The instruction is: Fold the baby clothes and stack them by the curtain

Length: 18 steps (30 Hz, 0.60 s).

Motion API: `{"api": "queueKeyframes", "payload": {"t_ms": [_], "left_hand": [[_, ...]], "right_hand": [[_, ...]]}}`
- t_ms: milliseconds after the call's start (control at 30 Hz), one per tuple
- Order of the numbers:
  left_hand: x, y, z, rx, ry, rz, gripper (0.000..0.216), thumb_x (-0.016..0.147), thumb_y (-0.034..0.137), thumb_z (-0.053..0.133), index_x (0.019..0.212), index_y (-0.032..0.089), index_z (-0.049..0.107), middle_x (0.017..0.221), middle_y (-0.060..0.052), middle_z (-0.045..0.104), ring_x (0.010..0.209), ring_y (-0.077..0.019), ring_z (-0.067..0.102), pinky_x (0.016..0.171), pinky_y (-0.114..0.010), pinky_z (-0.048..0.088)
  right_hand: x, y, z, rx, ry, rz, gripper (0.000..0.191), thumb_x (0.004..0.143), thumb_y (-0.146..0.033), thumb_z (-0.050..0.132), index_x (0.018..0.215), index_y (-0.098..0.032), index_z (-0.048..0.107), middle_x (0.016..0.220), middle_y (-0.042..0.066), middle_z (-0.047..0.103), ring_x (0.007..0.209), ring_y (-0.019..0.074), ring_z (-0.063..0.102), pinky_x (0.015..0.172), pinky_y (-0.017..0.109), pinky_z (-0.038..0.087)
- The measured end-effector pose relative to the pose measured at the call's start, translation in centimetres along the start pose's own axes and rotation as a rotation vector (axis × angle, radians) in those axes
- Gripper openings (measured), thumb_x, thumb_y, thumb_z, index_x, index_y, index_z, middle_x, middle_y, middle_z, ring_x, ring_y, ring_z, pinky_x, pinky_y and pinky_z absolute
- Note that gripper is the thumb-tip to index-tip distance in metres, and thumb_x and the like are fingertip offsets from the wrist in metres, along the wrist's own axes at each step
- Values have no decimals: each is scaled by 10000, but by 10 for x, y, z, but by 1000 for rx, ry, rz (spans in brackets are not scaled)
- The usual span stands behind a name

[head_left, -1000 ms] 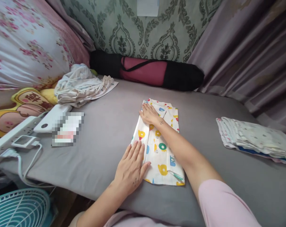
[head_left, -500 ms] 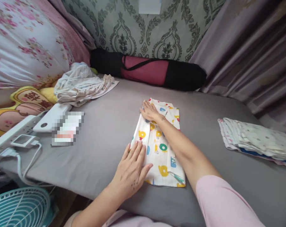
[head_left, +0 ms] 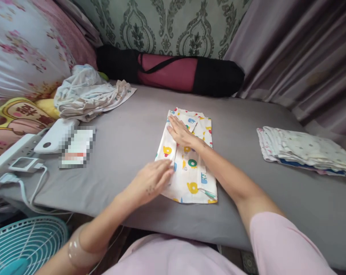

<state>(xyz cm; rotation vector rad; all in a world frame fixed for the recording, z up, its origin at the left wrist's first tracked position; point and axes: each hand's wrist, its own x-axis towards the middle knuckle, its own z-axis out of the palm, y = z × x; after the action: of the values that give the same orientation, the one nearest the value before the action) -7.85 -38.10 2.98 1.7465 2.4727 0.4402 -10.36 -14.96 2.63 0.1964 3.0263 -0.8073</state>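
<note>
A white children's shirt (head_left: 193, 187) printed with yellow, blue, green and red figures lies folded into a long rectangle on the grey sheet (head_left: 127, 126). Its side panels are turned in over the middle, where small buttons show. My right hand (head_left: 180, 131) rests flat on the upper left part of the shirt, fingers stretched out. My left hand (head_left: 152, 175) touches the lower left edge of the shirt, palm down, its fingers straight and pointing to the right. Neither hand grips the cloth. My right forearm crosses over the shirt's right side and hides part of it.
Folded clothes (head_left: 304, 149) are stacked on the right. At the left lie a rumpled clothes pile (head_left: 87, 95), a white device (head_left: 57, 135), a blurred phone-like item (head_left: 78, 147) and a power strip (head_left: 15, 152). A black-and-maroon bag (head_left: 167, 72) lies along the wall. A fan (head_left: 26, 244) stands lower left.
My left hand has turned so its fingers point right instead of up, lying along the shirt's left edge. My right hand stays near the top. The whole view has shifted slightly.
</note>
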Motion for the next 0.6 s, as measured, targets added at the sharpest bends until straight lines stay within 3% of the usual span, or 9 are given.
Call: {"api": "queueKeyframes", "payload": {"t_ms": [133,300,467,600], "left_hand": [[22,-30,-20,69,54,8,587,1016,456,218,1424,82,415,1507,-150,410,1422,-247,332,1168,-434,286],[36,-27,6,97,-60,161,698,995,550,174,1481,68,311,1568,-161,286,1470,-249,198,1200,-439,191],[35,-19,31,125,-77,214,756,967,620,185,1469,77,342,1558,-172,303,1459,-266,233,1191,-432,203],[34,-18,26,147,-97,217,765,968,612,204,1472,50,331,1560,-194,284,1457,-286,235,1186,-442,209]], "right_hand": [[-69,6,-16,-15,44,85,698,991,-514,138,1556,-107,101,1628,93,43,1492,199,2,1212,410,49],[-139,12,-3,-134,-24,197,722,986,-535,151,1554,-90,102,1620,124,61,1490,230,19,1211,454,83],[-152,14,19,-226,-22,183,715,995,-502,158,1536,-35,160,1611,158,78,1489,232,29,1212,447,68],[-154,13,20,-240,12,171,693,999,-492,176,1537,-56,176,1609,151,101,1488,230,46,1212,451,89]]}}
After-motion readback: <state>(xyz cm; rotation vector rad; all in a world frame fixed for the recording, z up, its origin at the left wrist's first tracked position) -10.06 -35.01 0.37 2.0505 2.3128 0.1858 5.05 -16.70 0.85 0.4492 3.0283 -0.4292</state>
